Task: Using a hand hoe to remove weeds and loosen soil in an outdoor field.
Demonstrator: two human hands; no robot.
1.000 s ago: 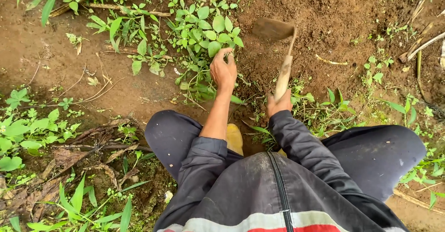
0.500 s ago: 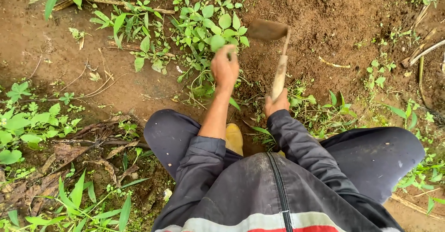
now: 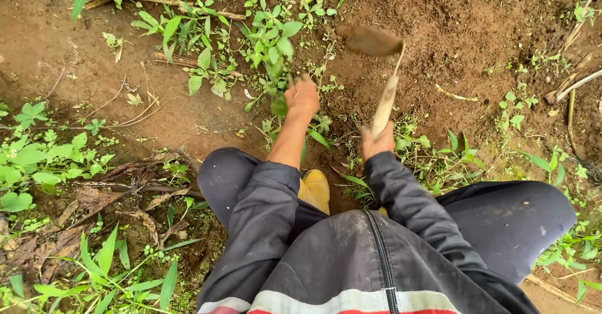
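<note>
We squat over bare brown soil, looking down at our knees and a yellow boot [image 3: 315,187]. Our right hand [image 3: 376,141] is clamped around the near end of a wooden handle; the small hoe [image 3: 380,69] rises away from the fist, its blurred blade at the far end, over loose earth. Our left hand [image 3: 302,97], just to the left, is closed on a leafy green weed [image 3: 271,44], whose stems spread beyond the fingers on the far side.
</note>
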